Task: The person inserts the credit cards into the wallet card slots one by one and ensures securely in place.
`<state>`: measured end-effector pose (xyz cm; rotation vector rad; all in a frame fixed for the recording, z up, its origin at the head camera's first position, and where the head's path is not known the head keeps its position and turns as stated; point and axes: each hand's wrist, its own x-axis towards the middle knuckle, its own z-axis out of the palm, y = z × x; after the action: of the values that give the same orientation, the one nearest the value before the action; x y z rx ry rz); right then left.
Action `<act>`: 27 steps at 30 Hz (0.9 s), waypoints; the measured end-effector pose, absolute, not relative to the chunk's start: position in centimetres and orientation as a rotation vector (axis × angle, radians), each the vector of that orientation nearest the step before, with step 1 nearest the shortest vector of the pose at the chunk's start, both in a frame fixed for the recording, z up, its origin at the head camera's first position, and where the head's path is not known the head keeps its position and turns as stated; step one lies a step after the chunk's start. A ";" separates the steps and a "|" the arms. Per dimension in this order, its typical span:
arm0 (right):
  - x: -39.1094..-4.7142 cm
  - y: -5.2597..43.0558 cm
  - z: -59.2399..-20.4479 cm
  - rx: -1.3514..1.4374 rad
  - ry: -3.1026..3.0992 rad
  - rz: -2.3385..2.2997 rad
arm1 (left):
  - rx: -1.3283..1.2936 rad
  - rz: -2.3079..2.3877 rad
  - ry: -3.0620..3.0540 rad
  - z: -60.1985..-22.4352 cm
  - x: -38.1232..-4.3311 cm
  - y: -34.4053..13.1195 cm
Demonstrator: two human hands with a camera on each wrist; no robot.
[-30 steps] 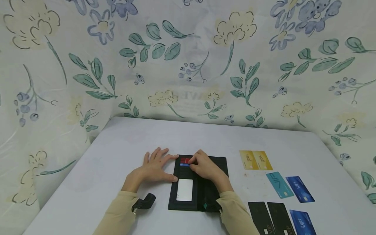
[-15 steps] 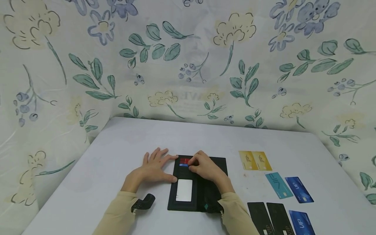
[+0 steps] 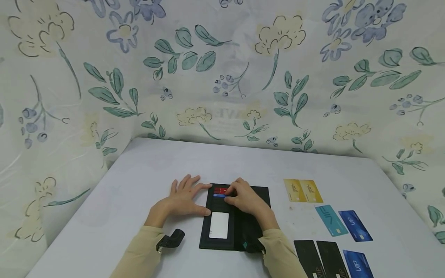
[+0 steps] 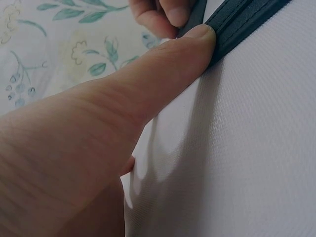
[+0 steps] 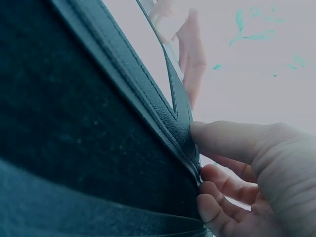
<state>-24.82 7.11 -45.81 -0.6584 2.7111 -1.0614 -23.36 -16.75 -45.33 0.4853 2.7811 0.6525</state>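
Head view: one black wallet (image 3: 231, 231) lies open on the white table (image 3: 167, 158), towards its 6 o'clock side. I'd judge the card work partway through: red edges (image 3: 220, 190), perhaps of two cards, and one blue edge (image 3: 219, 195) sit in the slots, above one white insert (image 3: 219, 225); seven cards lie loose outside, and I can't tell whether cards are going in or coming out. Counting round the wallet: two gold cards (image 3: 294, 190) past 2 o'clock; one teal card (image 3: 332, 220) at 3; two blue cards (image 3: 355, 226), at 3 and 4; two black cards (image 3: 307, 258) at 4. The left hand (image 3: 180, 199), at 10, is spread, touching the wallet's edge; the right hand (image 3: 245, 197) has curled fingers at the slots, perhaps pinching a card; I can't tell.
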 end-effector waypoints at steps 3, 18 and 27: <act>-24.8 7.1 -45.8 -0.657 2.716 -1.061 | 0.484 0.659 2.775 -45.2 -23.3 -16.6; -24.6 6.9 -45.9 -0.649 2.735 -1.067 | 0.492 0.629 2.786 -44.9 -23.3 -16.7; -24.4 7.5 -45.6 -0.666 2.723 -1.148 | 0.486 0.624 2.782 -45.2 -23.5 -16.6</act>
<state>-24.43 7.50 -45.65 -0.6658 2.7228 -1.1484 -23.48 -16.61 -45.19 0.4855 2.7816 0.6242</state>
